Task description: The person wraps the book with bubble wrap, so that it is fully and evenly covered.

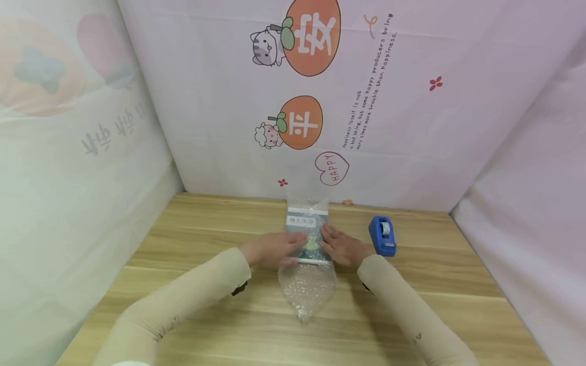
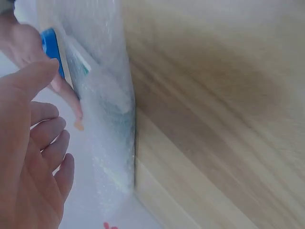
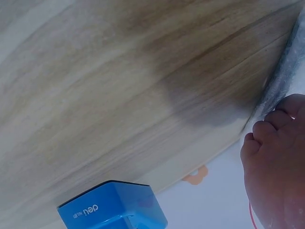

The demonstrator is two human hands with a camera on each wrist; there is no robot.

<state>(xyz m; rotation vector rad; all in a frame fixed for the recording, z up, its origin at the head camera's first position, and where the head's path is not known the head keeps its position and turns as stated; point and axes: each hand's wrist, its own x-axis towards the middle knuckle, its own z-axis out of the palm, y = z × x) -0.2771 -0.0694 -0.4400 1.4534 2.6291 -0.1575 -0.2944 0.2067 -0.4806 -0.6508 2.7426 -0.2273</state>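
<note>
A dark teal book with a white label and a pale yellow patch lies in clear bubble wrap on the table. The wrap reaches past both ends of the book and narrows to a crumpled point at the near end. My left hand lies over the left side of the bundle, its fingers extended across the cover. From the right, my right hand rests its fingertips on the book's right edge. Loosely bent fingers of the left hand show beside the wrap in the left wrist view.
A blue tape dispenser with a roll in it stands right of my right hand; its side shows large in the right wrist view. Wood-grain table lies all around. White printed cloth hangs behind the table and along both sides.
</note>
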